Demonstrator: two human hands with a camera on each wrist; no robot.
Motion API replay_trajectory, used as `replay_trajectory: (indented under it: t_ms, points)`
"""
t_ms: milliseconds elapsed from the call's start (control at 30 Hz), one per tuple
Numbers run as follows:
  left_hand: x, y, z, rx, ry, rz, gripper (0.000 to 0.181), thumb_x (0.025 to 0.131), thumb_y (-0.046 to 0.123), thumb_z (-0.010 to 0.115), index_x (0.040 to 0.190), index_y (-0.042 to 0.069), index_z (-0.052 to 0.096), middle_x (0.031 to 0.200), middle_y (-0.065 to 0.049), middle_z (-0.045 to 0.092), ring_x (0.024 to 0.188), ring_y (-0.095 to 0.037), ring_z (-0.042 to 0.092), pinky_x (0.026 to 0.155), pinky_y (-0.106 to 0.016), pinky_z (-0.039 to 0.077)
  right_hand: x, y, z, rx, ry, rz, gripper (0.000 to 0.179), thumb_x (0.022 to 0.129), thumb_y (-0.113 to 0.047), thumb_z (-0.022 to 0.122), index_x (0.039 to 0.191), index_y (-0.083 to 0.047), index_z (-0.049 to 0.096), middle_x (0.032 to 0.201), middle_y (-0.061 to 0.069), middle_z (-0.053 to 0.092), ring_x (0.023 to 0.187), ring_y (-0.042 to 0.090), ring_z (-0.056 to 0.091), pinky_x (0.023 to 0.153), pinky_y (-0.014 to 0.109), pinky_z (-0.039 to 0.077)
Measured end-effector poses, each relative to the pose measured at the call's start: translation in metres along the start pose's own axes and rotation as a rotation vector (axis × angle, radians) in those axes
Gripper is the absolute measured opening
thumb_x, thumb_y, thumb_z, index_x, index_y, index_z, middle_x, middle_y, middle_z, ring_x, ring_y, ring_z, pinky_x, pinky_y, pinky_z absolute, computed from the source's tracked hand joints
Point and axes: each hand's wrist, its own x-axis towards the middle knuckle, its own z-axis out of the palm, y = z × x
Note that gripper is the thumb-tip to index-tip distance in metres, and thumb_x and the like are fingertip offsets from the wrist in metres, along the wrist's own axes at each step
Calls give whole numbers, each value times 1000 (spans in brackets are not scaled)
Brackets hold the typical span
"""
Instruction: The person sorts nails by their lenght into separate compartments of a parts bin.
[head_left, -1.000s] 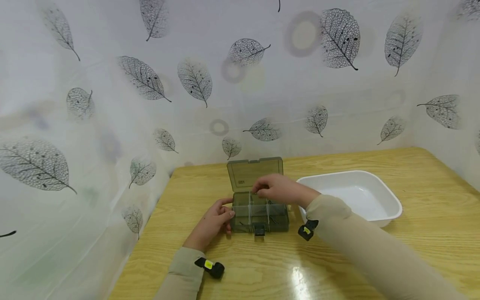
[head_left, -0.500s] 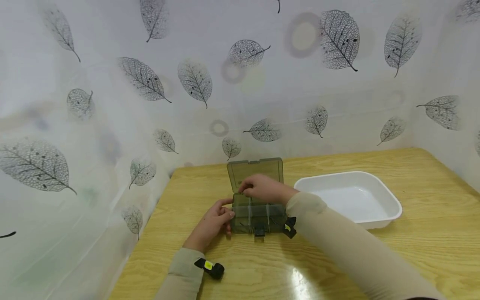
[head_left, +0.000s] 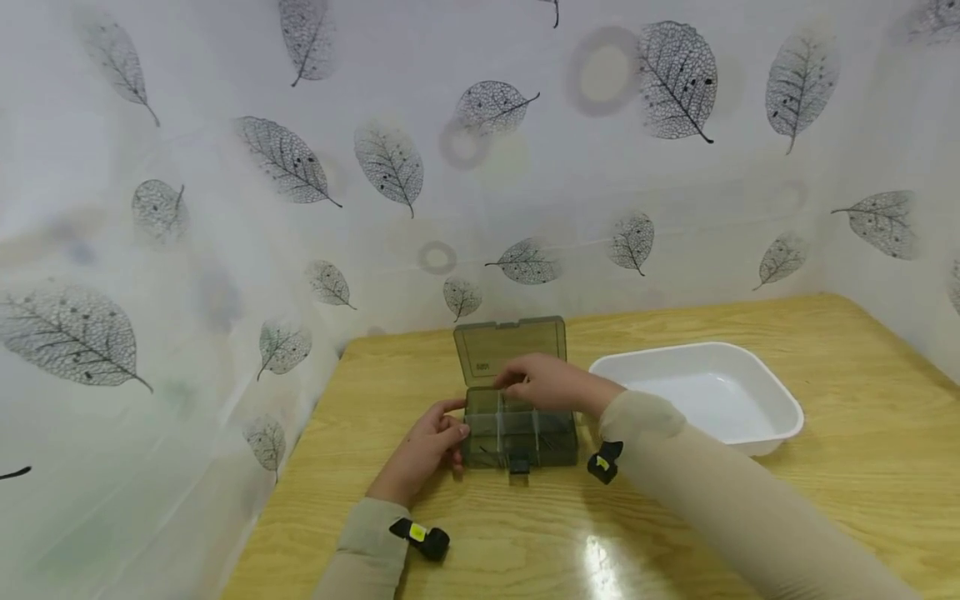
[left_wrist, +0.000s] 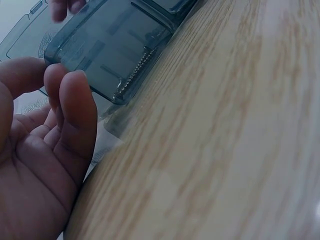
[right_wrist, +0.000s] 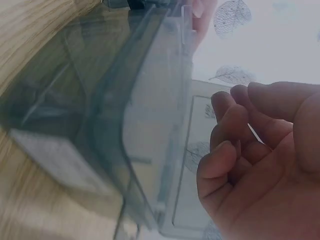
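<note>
A smoky, see-through compartment box (head_left: 556, 450) stands on the wooden table with its lid (head_left: 510, 343) raised at the back. My left hand (head_left: 423, 443) holds the left end of the box, its bent fingertips (left_wrist: 77, 82) against the end wall. Inside, a threaded screw (left_wrist: 136, 74) lies along the bottom in the left wrist view. Over the back middle compartments hovers my right hand (head_left: 551, 379), fingers loosely bent. Its thumb and index fingertips (right_wrist: 241, 94) come close together in the right wrist view, with nothing visible between them.
A white rectangular tray (head_left: 783, 417) sits on the table (head_left: 525, 533) to the right, behind the right forearm. A pale curtain with leaf prints (head_left: 529, 260) surrounds the table at the back and sides. Both sleeves carry a black wrist camera (head_left: 427, 542).
My right hand went left to the box's back left compartment, then came back right over the middle. My left hand and the box have stayed in place.
</note>
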Motion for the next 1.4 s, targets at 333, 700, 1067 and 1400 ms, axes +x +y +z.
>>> replay_trajectory:
  t_ms: [333, 700, 1067, 1400]
  points:
    - [-2, 4, 1, -8, -2, 7, 54, 105, 20, 59, 153, 11, 37, 103, -16, 57, 71, -20, 57, 67, -38, 58, -37, 16, -30, -43, 42, 8, 28, 106, -22, 55, 130, -14, 67, 125, 1, 66, 108, 18, 64, 89, 43, 54]
    - [-5, 4, 2, 2, 0, 0, 54, 105, 22, 59, 153, 12, 37, 103, -13, 57, 72, -20, 57, 68, -37, 58, -75, 53, -52, 12, 36, 74, 29, 105, -18, 55, 130, -7, 64, 122, 10, 65, 98, 26, 65, 80, 44, 55]
    - [-4, 3, 1, 24, 1, 6, 54, 105, 23, 59, 153, 11, 37, 103, -14, 57, 72, -21, 58, 68, -38, 58, -84, 86, -55, -8, 35, 143, 28, 100, -13, 60, 126, -5, 66, 119, 8, 66, 91, 24, 66, 75, 39, 55]
    - [-3, 3, 1, 16, -4, 13, 55, 105, 22, 59, 153, 10, 36, 106, -16, 57, 72, -20, 58, 67, -37, 58, -77, 108, -38, -149, -8, 103, 17, 92, -9, 69, 108, -10, 72, 99, 0, 68, 87, 14, 60, 79, 35, 51]
